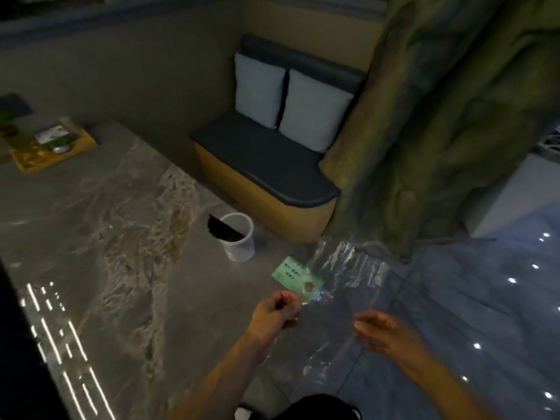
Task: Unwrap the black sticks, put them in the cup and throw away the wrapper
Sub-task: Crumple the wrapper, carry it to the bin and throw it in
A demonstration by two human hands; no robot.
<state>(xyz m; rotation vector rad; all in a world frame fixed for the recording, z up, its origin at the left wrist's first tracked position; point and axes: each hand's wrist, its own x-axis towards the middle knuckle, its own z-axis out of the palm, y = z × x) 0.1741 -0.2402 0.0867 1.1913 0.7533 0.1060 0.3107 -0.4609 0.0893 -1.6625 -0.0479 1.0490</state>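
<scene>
A clear plastic cup (239, 247) stands near the right edge of the marble table (91, 222), with a bundle of black sticks (221, 230) leaning inside it toward the left. My left hand (277, 312) pinches the corner of a clear plastic wrapper (345, 274) that carries a green label (295, 275). The wrapper hangs flat in the air past the table's edge and looks empty. My right hand (385, 331) hovers just below the wrapper's lower right side, fingers spread and blurred, holding nothing.
A wooden tray (81, 144) with small items sits at the table's far left. Behind the table is a dark bench (263, 165) with two pale cushions. A rough green pillar (439, 116) rises at the right. Blue tiled floor (485, 298) lies below my hands.
</scene>
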